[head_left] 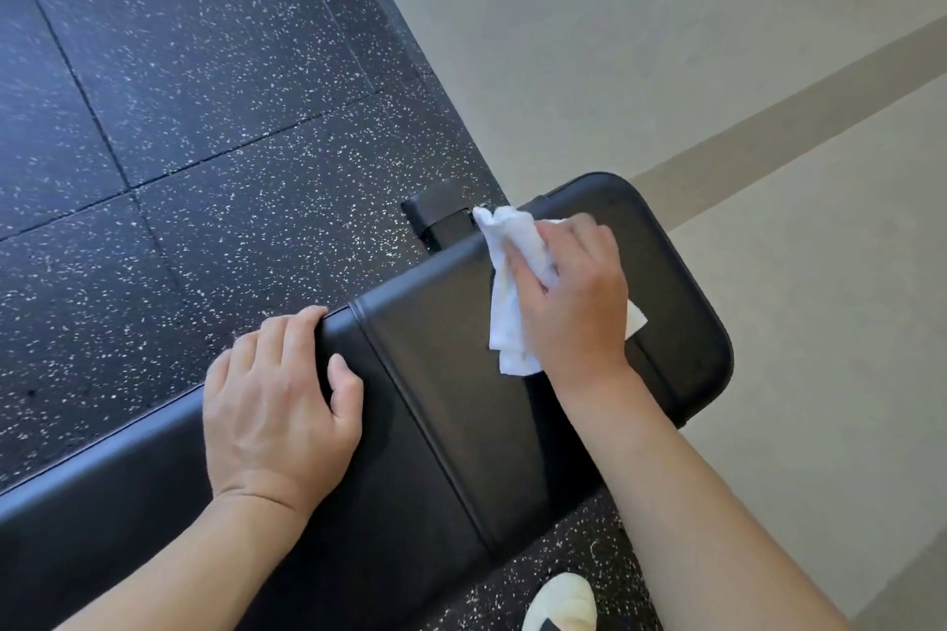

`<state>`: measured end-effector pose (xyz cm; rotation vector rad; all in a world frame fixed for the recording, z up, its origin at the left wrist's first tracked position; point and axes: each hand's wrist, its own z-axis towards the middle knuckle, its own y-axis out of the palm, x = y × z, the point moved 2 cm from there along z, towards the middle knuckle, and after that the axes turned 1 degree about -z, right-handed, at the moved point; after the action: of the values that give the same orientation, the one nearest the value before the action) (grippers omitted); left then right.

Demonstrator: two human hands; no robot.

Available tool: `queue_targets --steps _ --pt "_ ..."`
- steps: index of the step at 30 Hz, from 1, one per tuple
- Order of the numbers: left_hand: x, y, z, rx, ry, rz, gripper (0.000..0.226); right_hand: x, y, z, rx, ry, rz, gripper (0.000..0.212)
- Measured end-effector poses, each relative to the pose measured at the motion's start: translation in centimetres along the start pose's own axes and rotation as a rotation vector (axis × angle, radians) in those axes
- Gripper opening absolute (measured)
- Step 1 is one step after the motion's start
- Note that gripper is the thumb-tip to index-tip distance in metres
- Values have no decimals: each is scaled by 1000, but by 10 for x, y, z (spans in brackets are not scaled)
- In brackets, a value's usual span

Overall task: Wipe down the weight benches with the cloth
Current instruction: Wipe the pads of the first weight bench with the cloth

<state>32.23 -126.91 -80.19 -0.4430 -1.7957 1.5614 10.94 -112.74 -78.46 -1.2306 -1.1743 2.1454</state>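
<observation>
Right hand [574,292] presses cloth [512,302] on black bench [451,374]; left hand [276,405] grips edge; speckled rubber floor [153,118].

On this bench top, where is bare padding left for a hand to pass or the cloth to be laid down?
Bare padding on the bench lies between the left hand and the right hand across the seam, and along the rounded end beyond the right hand. It is crowded at the far edge, where the white cloth sits under the right hand, and at the seam's far corner, which the left fingers grip.
</observation>
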Motion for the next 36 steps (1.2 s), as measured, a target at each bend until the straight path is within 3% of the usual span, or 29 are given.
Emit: queue_targets --steps 4,7,10,13,20,24,29,33,36 --pt "-2 1 0 -8 4 4 52 -40 38 41 -192 59 -185 21" --pt "-2 -2 1 -30 7 -2 50 -88 66 32 -386 -79 -313 32" --pt "-2 -3 1 -56 -2 -23 50 -129 81 3 -499 -237 -251 33" --pt "-2 -4 1 -77 1 -33 53 -115 71 7 -571 -285 -215 33" --pt "-3 -4 2 -96 -14 -40 55 -25 34 84 -508 -30 -539 38" --pt "-5 -4 2 -94 -11 -44 54 -77 63 57 -590 -69 -477 33" --pt "-4 -4 3 -110 -7 -71 48 -139 96 7 -684 -275 -305 27" --pt "-2 -4 2 -101 -9 -51 53 -99 75 32 -699 -294 -333 35" --pt "-2 -4 2 -94 -19 -44 54 -39 43 72 -609 -169 -381 37"
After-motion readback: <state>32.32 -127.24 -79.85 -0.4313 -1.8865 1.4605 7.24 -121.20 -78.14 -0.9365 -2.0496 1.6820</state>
